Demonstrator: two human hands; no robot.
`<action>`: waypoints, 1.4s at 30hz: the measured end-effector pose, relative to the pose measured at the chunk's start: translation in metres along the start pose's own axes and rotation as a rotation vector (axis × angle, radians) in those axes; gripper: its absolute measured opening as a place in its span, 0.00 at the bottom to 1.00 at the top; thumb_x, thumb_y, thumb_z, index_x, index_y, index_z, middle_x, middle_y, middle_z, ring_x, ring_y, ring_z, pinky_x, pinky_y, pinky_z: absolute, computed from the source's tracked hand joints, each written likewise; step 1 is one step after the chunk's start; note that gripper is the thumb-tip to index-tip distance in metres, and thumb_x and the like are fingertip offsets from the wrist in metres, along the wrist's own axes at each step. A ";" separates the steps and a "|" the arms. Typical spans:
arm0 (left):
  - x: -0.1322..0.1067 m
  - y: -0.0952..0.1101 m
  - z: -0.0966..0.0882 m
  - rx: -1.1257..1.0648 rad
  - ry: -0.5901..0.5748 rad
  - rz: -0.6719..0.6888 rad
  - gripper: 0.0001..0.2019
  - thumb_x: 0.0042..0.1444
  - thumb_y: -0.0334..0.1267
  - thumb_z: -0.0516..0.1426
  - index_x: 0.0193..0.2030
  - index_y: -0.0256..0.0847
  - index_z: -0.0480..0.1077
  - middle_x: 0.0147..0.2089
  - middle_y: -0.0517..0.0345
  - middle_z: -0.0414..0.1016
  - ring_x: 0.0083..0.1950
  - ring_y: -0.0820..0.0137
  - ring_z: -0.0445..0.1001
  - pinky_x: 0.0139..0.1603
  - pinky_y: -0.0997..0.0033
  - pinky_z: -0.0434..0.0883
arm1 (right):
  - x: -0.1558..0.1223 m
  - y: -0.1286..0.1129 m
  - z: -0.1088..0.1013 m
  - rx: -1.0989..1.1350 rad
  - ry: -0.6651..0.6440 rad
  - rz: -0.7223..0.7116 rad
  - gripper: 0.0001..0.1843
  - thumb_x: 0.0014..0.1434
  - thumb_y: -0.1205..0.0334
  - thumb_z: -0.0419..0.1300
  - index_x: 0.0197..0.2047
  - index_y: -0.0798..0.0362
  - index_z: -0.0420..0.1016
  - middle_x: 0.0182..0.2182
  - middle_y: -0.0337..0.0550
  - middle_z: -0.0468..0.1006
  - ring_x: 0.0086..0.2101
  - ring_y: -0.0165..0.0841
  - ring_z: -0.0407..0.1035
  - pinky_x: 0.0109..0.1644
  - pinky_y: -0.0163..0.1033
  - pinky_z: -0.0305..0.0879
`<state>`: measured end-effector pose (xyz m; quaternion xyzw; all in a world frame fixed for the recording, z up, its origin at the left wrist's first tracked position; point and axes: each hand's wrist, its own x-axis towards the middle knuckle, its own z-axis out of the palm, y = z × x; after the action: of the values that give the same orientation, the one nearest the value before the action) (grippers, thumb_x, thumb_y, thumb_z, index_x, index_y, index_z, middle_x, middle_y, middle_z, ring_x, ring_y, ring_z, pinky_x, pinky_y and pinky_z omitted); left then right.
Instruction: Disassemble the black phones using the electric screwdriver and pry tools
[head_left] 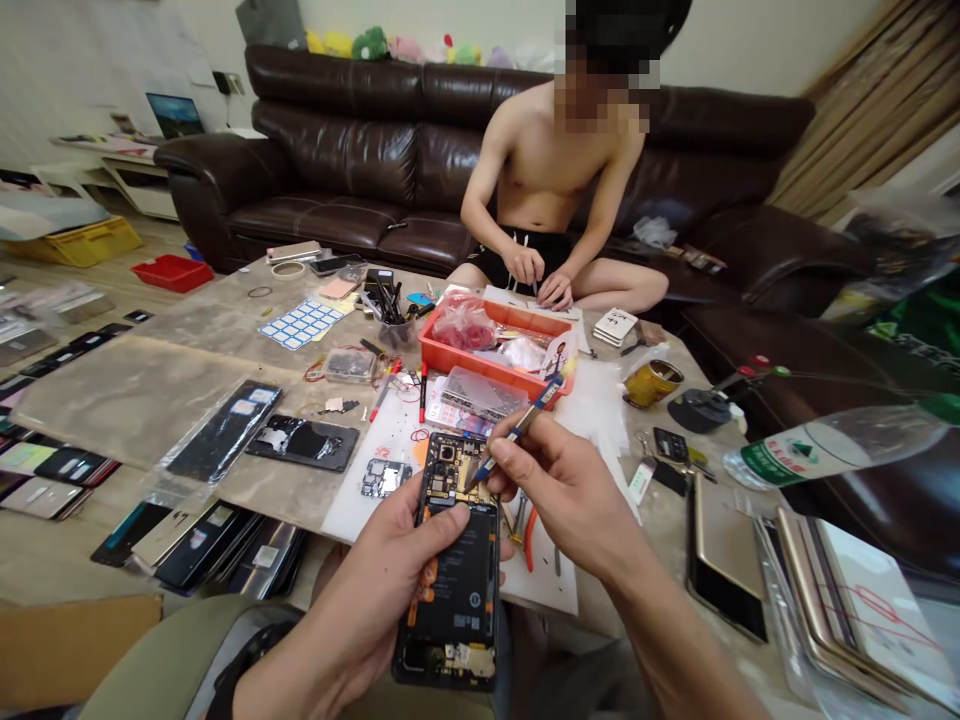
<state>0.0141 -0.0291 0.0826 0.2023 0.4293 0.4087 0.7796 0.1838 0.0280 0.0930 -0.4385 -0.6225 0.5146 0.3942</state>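
Observation:
My left hand holds an opened smartphone from its left side, thumb on the upper edge of the black battery. The phone's back cover is off, and the circuit board and camera parts show at its top. In my right hand is a slim blue pair of tweezers, fingers pinched round it. Its narrow tip points down at the board, close to or touching it; I cannot tell which. Beneath the phone lies a white mat with a loose circuit board on it. Red-handled pliers are partly hidden behind the phone.
An orange-red tray of bags and parts stands ahead. Across the table a person sits working with both hands. To the right are a tin can, a plastic bottle and stacked phones. A disassembled phone lies left.

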 end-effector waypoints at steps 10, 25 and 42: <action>-0.001 0.001 -0.002 0.013 0.002 0.001 0.31 0.55 0.42 0.66 0.63 0.40 0.64 0.34 0.49 0.82 0.30 0.63 0.80 0.30 0.69 0.75 | 0.002 -0.003 0.002 0.007 -0.014 0.006 0.11 0.65 0.53 0.59 0.39 0.52 0.71 0.26 0.34 0.72 0.27 0.27 0.70 0.30 0.31 0.67; 0.000 0.001 0.001 0.032 0.034 0.037 0.30 0.54 0.41 0.67 0.62 0.40 0.65 0.35 0.51 0.82 0.31 0.64 0.80 0.32 0.67 0.77 | -0.001 0.000 0.006 -0.096 0.025 0.013 0.13 0.67 0.50 0.58 0.40 0.52 0.72 0.25 0.36 0.74 0.27 0.30 0.70 0.31 0.35 0.66; -0.002 0.004 -0.002 -0.022 0.028 -0.001 0.22 0.54 0.41 0.67 0.53 0.41 0.68 0.33 0.50 0.82 0.28 0.64 0.80 0.29 0.70 0.76 | 0.000 -0.002 -0.001 -0.062 0.020 -0.076 0.11 0.67 0.52 0.58 0.41 0.52 0.71 0.26 0.36 0.74 0.28 0.29 0.70 0.34 0.35 0.68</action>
<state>0.0104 -0.0287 0.0854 0.1877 0.4359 0.4161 0.7757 0.1843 0.0278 0.0953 -0.4318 -0.6503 0.4755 0.4058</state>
